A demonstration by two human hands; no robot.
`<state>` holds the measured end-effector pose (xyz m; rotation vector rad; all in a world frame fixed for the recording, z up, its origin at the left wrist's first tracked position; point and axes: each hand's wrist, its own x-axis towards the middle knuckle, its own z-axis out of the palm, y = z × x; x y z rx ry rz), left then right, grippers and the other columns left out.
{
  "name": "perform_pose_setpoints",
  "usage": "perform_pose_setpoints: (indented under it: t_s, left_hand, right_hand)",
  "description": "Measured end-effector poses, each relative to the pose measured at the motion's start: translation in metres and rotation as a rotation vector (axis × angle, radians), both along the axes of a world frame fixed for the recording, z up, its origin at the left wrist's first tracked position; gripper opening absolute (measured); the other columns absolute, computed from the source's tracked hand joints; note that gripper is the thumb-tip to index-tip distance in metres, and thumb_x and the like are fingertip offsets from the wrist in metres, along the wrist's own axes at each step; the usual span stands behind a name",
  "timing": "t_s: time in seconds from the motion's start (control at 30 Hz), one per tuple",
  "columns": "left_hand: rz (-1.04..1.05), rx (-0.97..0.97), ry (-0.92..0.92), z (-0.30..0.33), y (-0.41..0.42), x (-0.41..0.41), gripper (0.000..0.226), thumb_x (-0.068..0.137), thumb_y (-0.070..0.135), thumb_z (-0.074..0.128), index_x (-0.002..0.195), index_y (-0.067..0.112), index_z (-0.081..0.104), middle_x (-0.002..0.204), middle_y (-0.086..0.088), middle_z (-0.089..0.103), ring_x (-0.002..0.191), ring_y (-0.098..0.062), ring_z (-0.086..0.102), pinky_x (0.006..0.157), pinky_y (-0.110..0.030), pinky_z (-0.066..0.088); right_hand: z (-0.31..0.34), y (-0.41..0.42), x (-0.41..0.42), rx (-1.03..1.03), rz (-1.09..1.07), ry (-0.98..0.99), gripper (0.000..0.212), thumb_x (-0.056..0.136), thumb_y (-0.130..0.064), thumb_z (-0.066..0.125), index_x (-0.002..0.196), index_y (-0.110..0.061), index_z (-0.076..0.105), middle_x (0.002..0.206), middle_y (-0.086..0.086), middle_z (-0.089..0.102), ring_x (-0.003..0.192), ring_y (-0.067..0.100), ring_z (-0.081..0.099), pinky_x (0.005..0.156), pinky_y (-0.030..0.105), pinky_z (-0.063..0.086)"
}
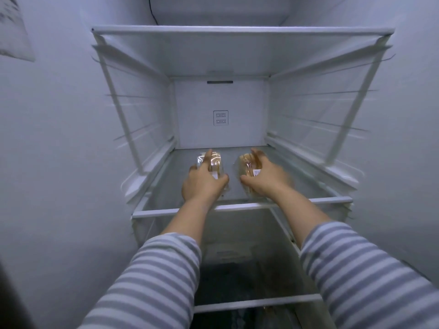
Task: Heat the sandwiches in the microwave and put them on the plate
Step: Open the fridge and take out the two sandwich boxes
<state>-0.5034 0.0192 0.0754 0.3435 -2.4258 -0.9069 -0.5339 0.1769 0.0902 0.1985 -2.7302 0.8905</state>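
Two sandwiches in clear plastic wrap lie side by side on a glass shelf (180, 212) inside an open fridge. My left hand (202, 181) lies over the left sandwich (215, 163), thumb on its right side, fingers on its left. My right hand (264, 176) covers the right sandwich (245, 166), which carries a small white label; the thumb curls under its near left edge. Both hands are slightly blurred, and both sandwiches still touch the shelf. No microwave and no plate are in view.
The fridge's white side walls close in on both sides. Another glass shelf (237, 34) sits above, and a lower shelf (256, 302) below my forearms. A vent plate (221, 118) marks the back wall.
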Motion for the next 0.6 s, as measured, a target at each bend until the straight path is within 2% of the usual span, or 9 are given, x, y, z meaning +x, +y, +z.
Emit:
perform_pose_setpoints:
  t_s: [0.17, 0.3, 0.5, 0.6]
  left_hand:
    - [-0.004, 0.052, 0.080, 0.003, 0.000, 0.022, 0.077, 0.072, 0.043, 0.063, 0.141, 0.053, 0.030, 0.121, -0.001, 0.056, 0.114, -0.023, 0.054, 0.088, -0.033, 0.044]
    - [-0.018, 0.070, 0.161, 0.012, -0.003, 0.054, 0.078, 0.071, 0.044, 0.064, 0.141, 0.051, 0.031, 0.121, 0.001, 0.057, 0.112, -0.020, 0.055, 0.085, -0.031, 0.043]
    - [-0.102, 0.042, 0.180, 0.010, 0.004, 0.139, 0.079, 0.071, 0.044, 0.065, 0.141, 0.053, 0.029, 0.125, -0.001, 0.054, 0.112, -0.025, 0.056, 0.091, -0.037, 0.048]
    - [-0.161, 0.041, 0.178, -0.010, 0.006, 0.190, 0.078, 0.074, 0.044, 0.065, 0.142, 0.052, 0.028, 0.124, -0.001, 0.053, 0.110, -0.024, 0.056, 0.089, -0.037, 0.048]
  right_hand:
    - [0.007, 0.003, 0.022, -0.095, -0.050, -0.009, 0.079, 0.075, -0.043, 0.066, 0.143, -0.047, 0.026, 0.135, 0.002, 0.053, 0.122, 0.029, 0.052, 0.094, 0.037, 0.044]
    - [0.018, 0.010, 0.051, -0.256, -0.050, 0.014, 0.086, 0.069, -0.043, 0.068, 0.144, -0.046, 0.026, 0.138, -0.005, 0.052, 0.124, 0.025, 0.052, 0.102, 0.040, 0.042]
    - [0.007, 0.015, 0.146, -0.317, -0.056, 0.045, 0.095, 0.055, -0.048, 0.065, 0.143, -0.044, 0.029, 0.135, -0.005, 0.055, 0.120, 0.023, 0.056, 0.101, 0.044, 0.045]
    - [-0.011, 0.018, 0.204, -0.300, -0.080, 0.034, 0.088, 0.065, -0.045, 0.070, 0.143, -0.045, 0.028, 0.136, -0.007, 0.054, 0.120, 0.023, 0.055, 0.101, 0.044, 0.045]
